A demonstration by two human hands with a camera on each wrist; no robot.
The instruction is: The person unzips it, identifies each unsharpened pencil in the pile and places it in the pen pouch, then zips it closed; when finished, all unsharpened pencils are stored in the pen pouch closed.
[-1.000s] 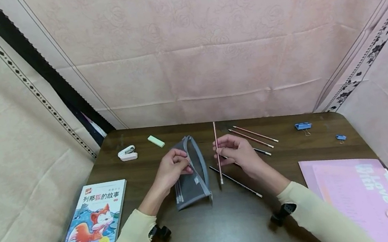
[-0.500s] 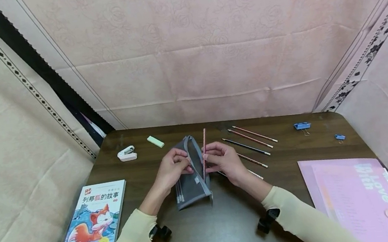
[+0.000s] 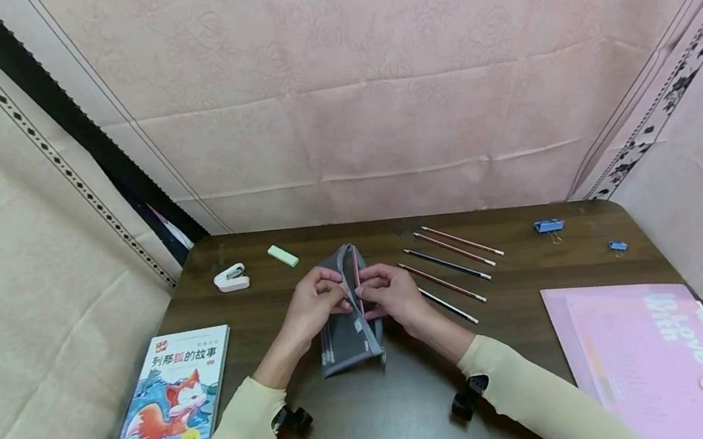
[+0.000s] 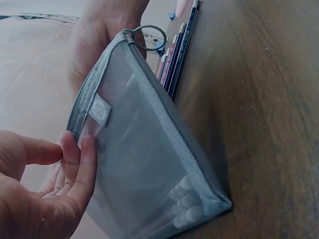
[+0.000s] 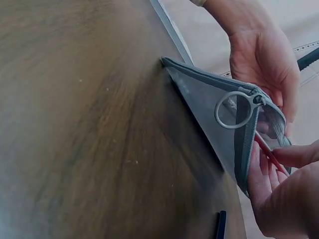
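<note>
A grey mesh zip pencil case stands on the table with its zip undone. My left hand pinches the left edge of its opening between thumb and fingers. My right hand is at the right edge and holds a reddish pencil, which is mostly inside the case. Through the mesh, several pale pencil ends show in the bottom corner. A ring zip pull hangs at the near end. Right of the case lie several pencils, among them a dark one and a brown one.
A picture book lies at the left, and a pink folder at the right. Along the back are a white stapler-like item, a pale green eraser-like block, and two blue binder clips, one larger and one smaller.
My right hand has moved left to the pencil case, and the upright reddish pencil has gone down into its opening. The left hand has stayed at the case's edge.
</note>
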